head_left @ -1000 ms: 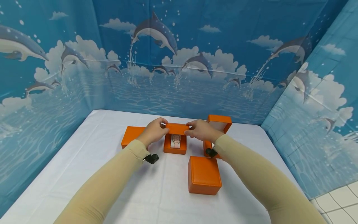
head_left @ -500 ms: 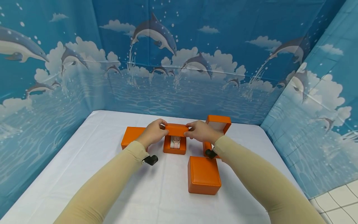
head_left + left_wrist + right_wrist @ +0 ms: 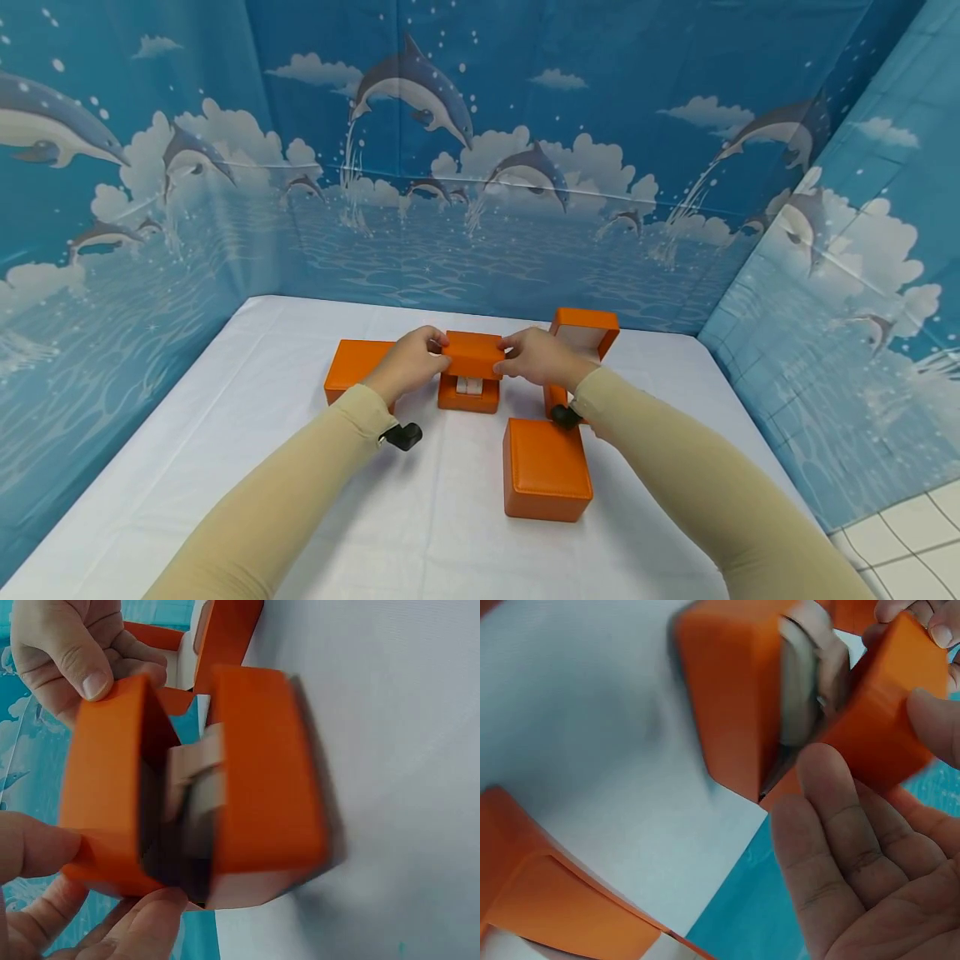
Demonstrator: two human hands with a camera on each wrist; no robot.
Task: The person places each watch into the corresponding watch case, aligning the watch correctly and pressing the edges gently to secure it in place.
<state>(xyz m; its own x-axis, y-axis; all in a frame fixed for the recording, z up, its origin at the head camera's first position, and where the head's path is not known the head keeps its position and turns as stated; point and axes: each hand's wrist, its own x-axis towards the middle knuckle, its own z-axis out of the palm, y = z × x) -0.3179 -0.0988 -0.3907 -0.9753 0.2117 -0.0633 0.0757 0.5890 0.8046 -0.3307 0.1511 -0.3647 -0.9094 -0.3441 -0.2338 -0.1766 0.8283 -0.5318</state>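
An orange watch box stands mid-table with its lid point(image 3: 473, 353) partly lowered over the base point(image 3: 468, 403). Inside, the pale strap of a wristwatch point(image 3: 469, 385) shows below the lid; the dial is hidden. My left hand point(image 3: 409, 362) pinches the lid's left side between thumb and fingers, and my right hand point(image 3: 542, 357) pinches its right side. In the left wrist view, a gap separates lid point(image 3: 105, 787) and base point(image 3: 270, 772), with the watch band around a light cushion point(image 3: 199, 787) between them. The right wrist view has the right thumb point(image 3: 937, 724) on the lid's outer face.
A closed orange box point(image 3: 358, 360) sits left, partly behind the left hand. Another closed one point(image 3: 551, 471) stands nearer, to the right. Behind the right wrist is an open orange box point(image 3: 588, 321), lid raised. A dolphin-print curtain point(image 3: 465, 250) hangs behind the white table point(image 3: 390, 517).
Both hands have tipped the watch box's lid forward and down, so it covers the watch dial that showed earlier. The other boxes have stayed in place.
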